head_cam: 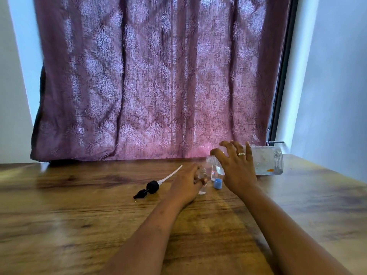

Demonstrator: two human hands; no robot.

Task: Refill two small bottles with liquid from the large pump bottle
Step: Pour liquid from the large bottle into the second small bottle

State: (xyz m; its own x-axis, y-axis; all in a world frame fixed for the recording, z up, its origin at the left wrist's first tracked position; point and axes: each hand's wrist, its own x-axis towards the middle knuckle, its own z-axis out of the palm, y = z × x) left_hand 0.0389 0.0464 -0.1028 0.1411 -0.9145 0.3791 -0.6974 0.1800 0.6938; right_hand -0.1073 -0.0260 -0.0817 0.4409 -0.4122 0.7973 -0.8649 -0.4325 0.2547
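Wooden table (79, 215), far side: a small bottle (203, 174) is gripped upright by the left hand (186, 181); just right, the large bottle (268, 161) is clasped sideways by the right hand (236, 167).

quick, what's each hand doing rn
Left hand: grips the small open bottle on the table.
Right hand: holds the large bottle, tipped sideways.
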